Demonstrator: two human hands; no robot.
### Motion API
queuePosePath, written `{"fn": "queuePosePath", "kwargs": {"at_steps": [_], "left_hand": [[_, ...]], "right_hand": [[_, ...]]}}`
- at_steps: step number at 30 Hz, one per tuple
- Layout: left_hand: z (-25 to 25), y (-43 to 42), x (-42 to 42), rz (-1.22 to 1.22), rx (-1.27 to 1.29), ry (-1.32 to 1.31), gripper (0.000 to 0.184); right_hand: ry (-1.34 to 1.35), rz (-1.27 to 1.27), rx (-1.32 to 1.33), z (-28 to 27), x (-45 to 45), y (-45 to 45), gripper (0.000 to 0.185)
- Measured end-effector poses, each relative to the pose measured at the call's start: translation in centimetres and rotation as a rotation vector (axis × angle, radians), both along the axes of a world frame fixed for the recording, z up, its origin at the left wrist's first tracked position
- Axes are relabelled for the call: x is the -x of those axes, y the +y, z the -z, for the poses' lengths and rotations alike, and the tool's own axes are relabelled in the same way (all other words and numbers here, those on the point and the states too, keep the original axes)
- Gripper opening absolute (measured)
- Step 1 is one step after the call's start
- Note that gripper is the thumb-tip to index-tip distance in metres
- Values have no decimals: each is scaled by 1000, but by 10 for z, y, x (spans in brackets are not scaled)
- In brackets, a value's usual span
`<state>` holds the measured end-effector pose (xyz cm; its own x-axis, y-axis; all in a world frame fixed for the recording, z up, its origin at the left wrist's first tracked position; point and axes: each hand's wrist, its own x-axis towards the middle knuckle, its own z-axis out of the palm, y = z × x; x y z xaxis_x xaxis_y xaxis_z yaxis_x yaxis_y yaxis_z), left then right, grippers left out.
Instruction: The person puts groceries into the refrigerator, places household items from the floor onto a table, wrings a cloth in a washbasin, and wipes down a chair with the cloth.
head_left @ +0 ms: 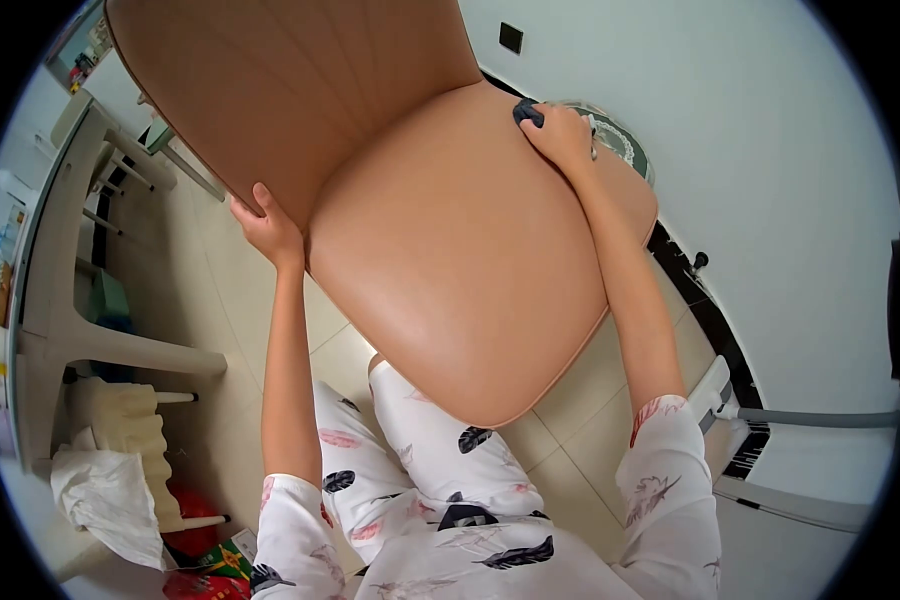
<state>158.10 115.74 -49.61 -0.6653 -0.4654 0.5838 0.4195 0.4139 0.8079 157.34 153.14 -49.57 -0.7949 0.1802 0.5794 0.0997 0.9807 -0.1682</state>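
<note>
A brown leather-like chair (450, 250) fills the middle of the view, its seat towards me and its backrest at the upper left. My left hand (270, 228) grips the lower side edge of the backrest, thumb on the front face, other fingers hidden behind. At the far side of the seat, my right hand (562, 135) is closed on a dark cloth (529, 113), which rests against the seat near its edge. Part of a second brown surface (625, 205) shows beyond my right forearm.
A white-grey table (60, 290) stands at the left, with a stool (135, 440) and white cloth (105, 505) below. Red bags (205, 585) lie at lower left. A green round item (620, 145) is by the wall. A grey pole (820, 418) juts in at right.
</note>
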Motion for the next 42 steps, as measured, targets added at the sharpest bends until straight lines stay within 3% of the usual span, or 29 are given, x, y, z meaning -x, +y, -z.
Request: {"fn": "queuePosePath", "kwargs": {"at_steps": [2,13,20,22,23,25,27,29,30,33,36,38,42], "left_hand": [[-3,-1,-2,-1,-2,2,64],[-2,-7,-2,35,-55,-44,65],[-2,-8,0,23,-45,-4,66],[-2,-9,-1,28,-31,-10,66],[-2,-7,-2,31,-49,-4,65],[-4,-5,-3,45,-65,6,64],[-3,-7,-4,74,-62,-41,64],[-2,-6,-6,74,-56,-29,64],[-3,-5,-5,63,-55,-12,64],[-1,-6,-3,50,-46,-7,63],[0,-4,-3,31,-44,-9,63],[-3,-3,-7,51,-63,-59,63],[-1,-2,-5,19,-32,18,63]], "right_hand": [[-95,-4,-81,-9,-18,-10,32],[-59,-220,-39,-25,-207,-94,30],[-229,-241,305,-29,-309,-119,27],[-311,-327,797,-19,-325,-106,27],[-307,-321,799,-21,-330,-96,27],[-451,-26,1307,-30,-336,-73,26],[-244,20,1215,-45,-324,-41,23],[-31,-15,919,-78,-290,-16,22],[-95,37,741,-91,-274,11,24],[77,156,516,-106,-203,51,29],[-37,268,406,-57,-141,73,30],[110,393,237,-7,-128,61,30],[71,385,-16,-7,-136,51,30]]}}
